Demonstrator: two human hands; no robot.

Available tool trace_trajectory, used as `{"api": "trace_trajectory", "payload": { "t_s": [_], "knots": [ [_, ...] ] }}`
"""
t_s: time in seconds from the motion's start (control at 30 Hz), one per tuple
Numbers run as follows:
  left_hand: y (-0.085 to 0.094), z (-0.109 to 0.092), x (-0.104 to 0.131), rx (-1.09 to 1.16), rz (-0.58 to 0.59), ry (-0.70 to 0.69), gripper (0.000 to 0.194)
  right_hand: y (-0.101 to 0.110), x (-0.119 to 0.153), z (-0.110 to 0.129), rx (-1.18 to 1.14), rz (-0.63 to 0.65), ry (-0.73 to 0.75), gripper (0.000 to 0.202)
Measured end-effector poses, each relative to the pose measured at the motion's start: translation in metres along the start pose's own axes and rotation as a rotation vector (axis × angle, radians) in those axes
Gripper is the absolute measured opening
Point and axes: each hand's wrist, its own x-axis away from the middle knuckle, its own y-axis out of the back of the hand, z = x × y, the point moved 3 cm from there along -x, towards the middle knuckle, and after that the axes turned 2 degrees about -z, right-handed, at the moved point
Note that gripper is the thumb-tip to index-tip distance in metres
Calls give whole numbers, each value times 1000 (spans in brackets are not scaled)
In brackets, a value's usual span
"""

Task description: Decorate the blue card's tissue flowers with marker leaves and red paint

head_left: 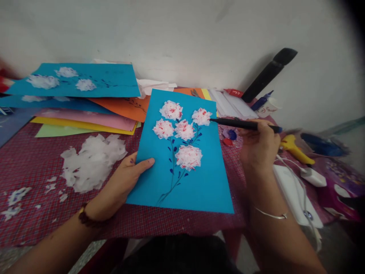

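A blue card (208, 182) is tilted up toward me, with several fluffy white paper flowers (188, 157) flecked red on it. Dark stems and small blue leaves run below the flowers. My left hand (122, 180) grips the card's lower left edge, thumb on the front and fingers behind. Between the fingers of my right hand (261, 144) is a slim black pen (236, 123) with a blue rear end. Its thin tip is at the right edge of the upper right flower (202, 116); whether it touches cannot be made out.
Left of the card lies a heap of white tissue pieces (91, 163) on the checked cloth (119, 220). Behind it are coloured sheets (85, 129) and another flowered blue card (114, 76). Blue and red paint blobs (232, 134), a yellow glue gun (296, 148) and a white power strip (293, 190) are at right.
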Motion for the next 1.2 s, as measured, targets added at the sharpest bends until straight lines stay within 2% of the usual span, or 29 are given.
{"api": "trace_trajectory", "payload": {
  "t_s": [0.13,0.3,0.5,0.73,0.87,1.0,1.1,1.2],
  "knots": [
    [0,0,1,13,-2,8,60,-2,3,-4,53,70,-54,14],
    [2,1,0,14,-1,-2,57,3,-2,-4,58,-30,-31,13],
    [-1,0,0,22,3,0,58,-1,1,-6,84,44,-79,12],
    [0,0,1,22,14,0,59,3,-4,-6,28,-50,-50,14],
    [0,0,1,-4,5,-15,59,-5,7,-4,-23,58,-43,15],
    [-2,-3,3,-53,-28,-41,56,-14,20,-7,151,252,-36,14],
    [-3,-3,3,-54,-46,-47,54,-10,19,-8,228,209,8,16],
    [-3,-2,2,-39,-53,-52,54,-6,16,-8,201,147,-2,16]
  ]
}}
